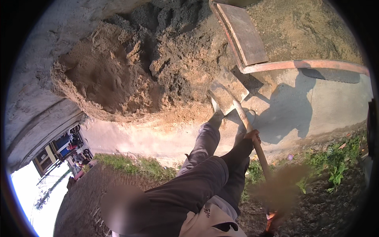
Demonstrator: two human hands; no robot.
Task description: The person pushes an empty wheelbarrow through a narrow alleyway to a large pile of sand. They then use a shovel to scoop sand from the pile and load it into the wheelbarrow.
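A long-handled shovel [248,118] lies slantwise in front of me. Its flat, square blade [229,90], smeared with grey, rests at the near right edge of a sand heap [114,75], beside my foot. With a dark sleeve above it, my left hand [253,136] is wrapped round the wooden handle some way above the blade. At the lower edge, my right hand [270,221] shows only in part, closed at the handle's upper end; most of its fingers are hidden. A blurred brown patch covers the handle between the hands.
Dark, damp material [169,17] covers the heap's far side. A brown board [244,33] lies inside a reddish raised edging [308,64] at the far right, with sand beyond. A concrete strip [335,98] runs across, bordered by green plants [335,170]. A wall [31,79] stands left.
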